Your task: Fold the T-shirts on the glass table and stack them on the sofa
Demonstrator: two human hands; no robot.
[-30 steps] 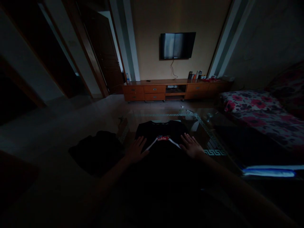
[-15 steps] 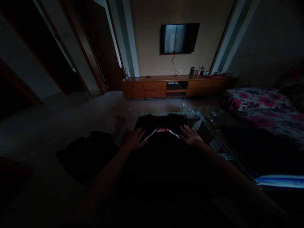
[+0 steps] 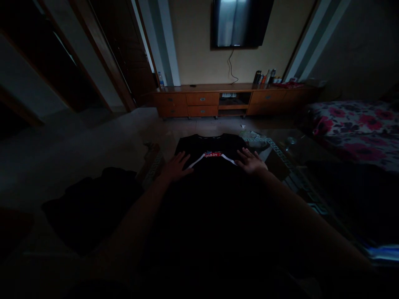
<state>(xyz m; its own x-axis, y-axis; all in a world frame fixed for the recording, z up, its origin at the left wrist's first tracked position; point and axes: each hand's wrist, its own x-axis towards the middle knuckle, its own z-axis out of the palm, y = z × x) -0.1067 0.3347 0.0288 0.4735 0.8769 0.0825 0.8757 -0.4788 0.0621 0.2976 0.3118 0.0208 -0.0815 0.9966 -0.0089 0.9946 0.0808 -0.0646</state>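
A black T-shirt [image 3: 212, 187] lies spread out on the glass table [image 3: 282, 155], its neckline at the far side. Across its chest run a red printed patch with white lettering and two slanting white stripes. My left hand [image 3: 177, 166] rests flat on the shirt's left side, fingers spread, by the end of one stripe. On the opposite side my right hand [image 3: 252, 162] lies flat too, its fingers apart near the other stripe. Neither hand grips the cloth. The shirt's lower part fades into deep shadow.
A dark heap of cloth [image 3: 99, 203] is at the left. On the right are a dark folded cloth [image 3: 352, 195] and a flowered sofa [image 3: 358, 118]. Behind stands a wooden TV cabinet [image 3: 202, 99] with bottles on top, beneath a wall television [image 3: 241, 25].
The camera view has tilted down and come closer, so the television sits higher in the picture. Both hands stay flat at about the same places on the shirt.
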